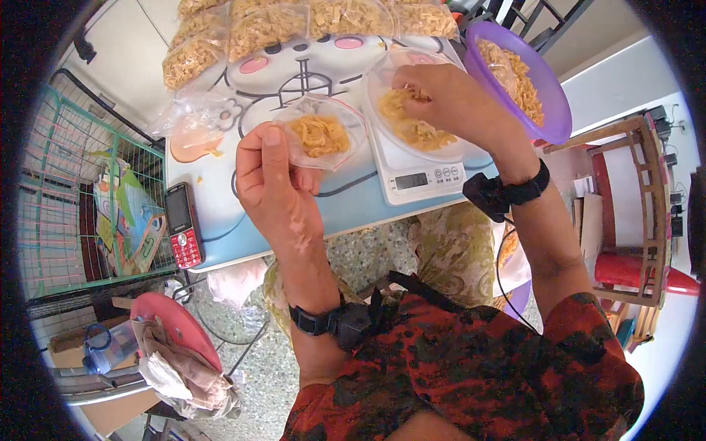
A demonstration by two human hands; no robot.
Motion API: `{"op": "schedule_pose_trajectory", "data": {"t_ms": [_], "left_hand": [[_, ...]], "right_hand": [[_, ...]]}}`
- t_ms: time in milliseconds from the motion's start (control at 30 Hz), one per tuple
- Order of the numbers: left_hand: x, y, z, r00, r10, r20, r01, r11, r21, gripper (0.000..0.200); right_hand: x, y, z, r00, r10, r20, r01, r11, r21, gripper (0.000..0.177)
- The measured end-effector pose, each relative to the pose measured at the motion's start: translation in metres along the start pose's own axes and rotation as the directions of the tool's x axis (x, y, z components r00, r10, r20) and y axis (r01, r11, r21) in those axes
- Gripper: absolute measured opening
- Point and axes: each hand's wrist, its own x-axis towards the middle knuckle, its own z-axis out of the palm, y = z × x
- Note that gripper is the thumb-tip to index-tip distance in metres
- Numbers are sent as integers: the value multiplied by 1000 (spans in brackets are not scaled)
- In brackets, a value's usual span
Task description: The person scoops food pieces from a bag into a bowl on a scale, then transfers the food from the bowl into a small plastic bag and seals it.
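Note:
My left hand (276,176) is closed on the edge of a small clear plastic bag (351,132), thumb on top. Yellow-brown snack strips (318,135) lie inside the bag. My right hand (441,99) reaches into a clear round dish (375,73) on a white kitchen scale (415,192). Its bent fingers are at the yellow strips (426,136) in the dish, and what they pinch is too small to make out. The scale's display is lit grey, its digits too blurred to read. Both wrists wear black straps.
Filled snack bags (268,33) line the table's back. A purple basin (555,121) of strips stands at the right. Loose empty bags (195,114) lie at the left, above a red phone (184,228) with a cable. A red stool (180,327) holds cloths beside a wire cage (55,184).

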Motion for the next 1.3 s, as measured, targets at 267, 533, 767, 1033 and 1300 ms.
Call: {"op": "schedule_pose_trajectory", "data": {"t_ms": [267,533,767,1033,1300], "left_hand": [[-1,3,0,1000,-4,-10,4,1000,22,15],[1,-1,-3,1000,9,25,-9,1000,-9,14],[1,0,-1,1000,-12,-6,12,1000,13,11],[2,-2,-2,1000,-14,-2,14,1000,14,12],[2,-2,-4,1000,-9,10,9,1000,9,12]], "right_hand": [[-21,17,-25,990,132,-54,-113,957,266,20],[-25,-1,-43,922,375,99,-380,821,426,22],[-28,17,-25,995,98,7,-98,995,28,25],[-34,15,-45,983,-57,176,56,998,14,43],[-34,9,-33,948,-140,284,178,978,-110,59]]}}
